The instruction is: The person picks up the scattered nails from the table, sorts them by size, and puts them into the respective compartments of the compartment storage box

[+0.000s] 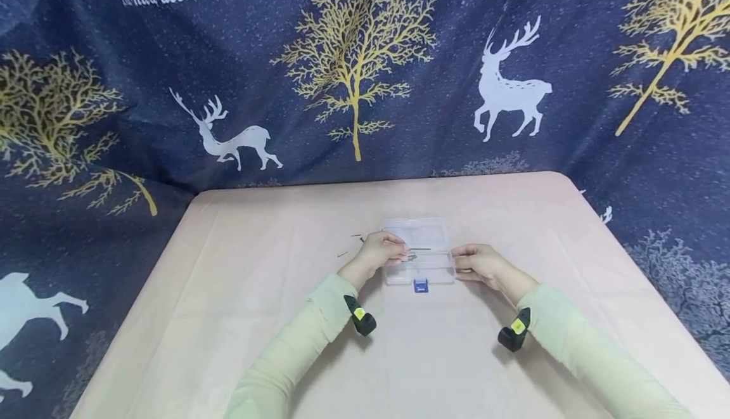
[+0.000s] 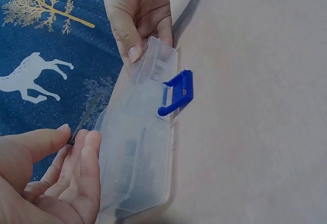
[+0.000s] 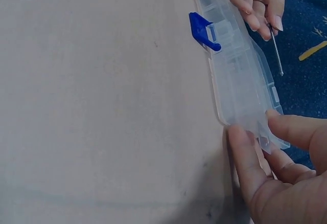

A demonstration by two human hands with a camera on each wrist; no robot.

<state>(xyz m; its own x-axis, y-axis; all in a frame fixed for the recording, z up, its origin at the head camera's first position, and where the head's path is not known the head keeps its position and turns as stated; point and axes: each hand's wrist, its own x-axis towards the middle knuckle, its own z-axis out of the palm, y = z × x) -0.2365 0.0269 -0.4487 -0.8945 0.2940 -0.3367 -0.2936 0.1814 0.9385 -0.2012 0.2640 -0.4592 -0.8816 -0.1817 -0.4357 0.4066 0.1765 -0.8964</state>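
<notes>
A clear plastic compartment box (image 1: 436,276) lies on the table, its lid (image 1: 419,232) laid back away from me and a blue latch (image 1: 421,286) at the front. My left hand (image 1: 375,251) is over the box's left side. Between thumb and fingertips it pinches a thin dark metal pin with a small head (image 2: 86,119), pointing out over the box. At the other end my right hand (image 1: 478,263) grips the box's right edge, thumb (image 3: 291,129) on one side and fingers on the other. Small metal pieces (image 1: 412,257) show by the left fingertips.
A few thin loose pieces (image 1: 342,254) lie on the table left of the box. The pale cloth-covered table (image 1: 256,248) ends at a dark blue hanging (image 1: 399,146) printed with deer and trees. Each wrist wears a small black camera (image 1: 363,322).
</notes>
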